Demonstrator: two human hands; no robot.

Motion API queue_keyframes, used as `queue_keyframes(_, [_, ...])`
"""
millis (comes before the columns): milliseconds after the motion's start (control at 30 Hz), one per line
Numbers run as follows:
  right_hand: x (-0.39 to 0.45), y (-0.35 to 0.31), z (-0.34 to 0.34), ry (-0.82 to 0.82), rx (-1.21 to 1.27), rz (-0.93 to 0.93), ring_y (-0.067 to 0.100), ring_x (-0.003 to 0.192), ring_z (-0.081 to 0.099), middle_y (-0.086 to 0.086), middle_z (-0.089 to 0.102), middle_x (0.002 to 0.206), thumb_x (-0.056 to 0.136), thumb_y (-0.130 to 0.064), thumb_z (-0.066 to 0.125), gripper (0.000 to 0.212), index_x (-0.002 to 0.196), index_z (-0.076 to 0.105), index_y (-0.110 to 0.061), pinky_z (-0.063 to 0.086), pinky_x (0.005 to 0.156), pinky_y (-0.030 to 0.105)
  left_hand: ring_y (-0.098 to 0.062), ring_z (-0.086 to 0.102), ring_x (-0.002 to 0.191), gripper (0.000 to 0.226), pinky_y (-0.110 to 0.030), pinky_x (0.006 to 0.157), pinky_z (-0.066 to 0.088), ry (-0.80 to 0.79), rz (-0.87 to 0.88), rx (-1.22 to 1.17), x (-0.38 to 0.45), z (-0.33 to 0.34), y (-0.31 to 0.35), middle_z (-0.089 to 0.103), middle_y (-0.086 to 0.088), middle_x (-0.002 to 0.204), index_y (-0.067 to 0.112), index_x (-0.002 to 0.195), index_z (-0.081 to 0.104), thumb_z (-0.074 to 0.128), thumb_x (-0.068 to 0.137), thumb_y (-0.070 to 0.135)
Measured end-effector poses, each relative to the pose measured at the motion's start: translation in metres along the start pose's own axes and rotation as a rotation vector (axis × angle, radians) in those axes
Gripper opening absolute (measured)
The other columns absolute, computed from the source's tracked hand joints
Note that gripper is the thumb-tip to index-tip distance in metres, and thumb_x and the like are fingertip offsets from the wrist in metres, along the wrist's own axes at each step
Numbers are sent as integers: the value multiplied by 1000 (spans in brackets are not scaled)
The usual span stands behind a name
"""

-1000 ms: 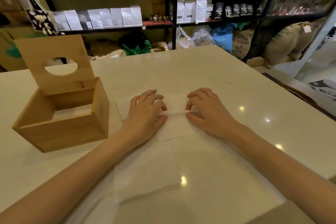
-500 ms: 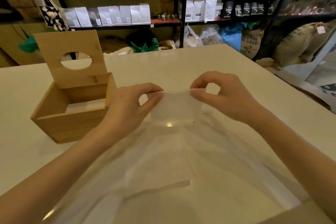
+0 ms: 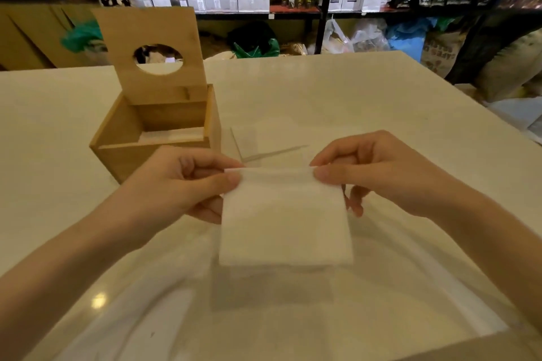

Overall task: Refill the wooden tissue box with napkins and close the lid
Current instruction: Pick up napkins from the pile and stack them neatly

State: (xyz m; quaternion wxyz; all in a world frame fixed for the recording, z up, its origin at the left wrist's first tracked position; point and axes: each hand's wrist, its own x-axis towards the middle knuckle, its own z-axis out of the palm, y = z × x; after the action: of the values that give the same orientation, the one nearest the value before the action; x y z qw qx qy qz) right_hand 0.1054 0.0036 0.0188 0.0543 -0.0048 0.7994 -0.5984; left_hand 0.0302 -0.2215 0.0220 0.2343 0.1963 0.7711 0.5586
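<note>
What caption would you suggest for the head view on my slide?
Both hands, left and right, pinch a napkin beside the open wooden tissue box.

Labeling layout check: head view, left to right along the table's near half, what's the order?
box → left hand → napkin, pinched at both top corners → right hand.

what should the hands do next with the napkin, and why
Probably carry the napkin left and lower it into the wooden box: both hands, left hand and right hand, pinch its top corners, and the lid stands open.
</note>
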Motion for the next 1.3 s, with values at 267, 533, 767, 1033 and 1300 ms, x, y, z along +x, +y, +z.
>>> queue_keyframes(267, [7,30,15,68,-218,93,6,42,47,6,50,52,81,-17,65,6,77,69,-15,36,42,12,-19,67,49,11,-27,46,57,-65,-128,29,-2,8,-32,72,-10,62,6,85,71,60,82,7])
queue_keyframes(533, [8,42,22,129,-354,3,6,46,48,-2,54,57,82,-20,65,6,78,69,-20,42,55,18,-17,64,48,10,-25,45,54,-32,-76,137,4,8,-42,67,-3,57,10,82,70,61,83,9])
queue_keyframes(767, [9,47,24,159,-493,-41,3,55,46,-6,53,60,80,-23,65,6,76,68,-26,37,54,14,-9,55,34,12,-16,39,45,18,46,325,7,13,-45,61,1,45,20,76,67,60,84,14])
queue_keyframes(1033, [13,35,11,51,-877,4,3,58,47,-11,51,63,83,-45,55,24,103,55,-31,34,54,22,0,57,48,26,-11,46,41,-12,148,791,15,15,-28,58,8,61,31,111,55,55,86,34])
queue_keyframes(1300, [51,-6,-32,149,-867,-183,8,68,55,-3,63,82,89,-34,53,23,107,62,-24,47,67,30,3,59,77,20,-10,59,48,17,376,797,43,12,53,58,22,86,34,104,59,55,84,35])
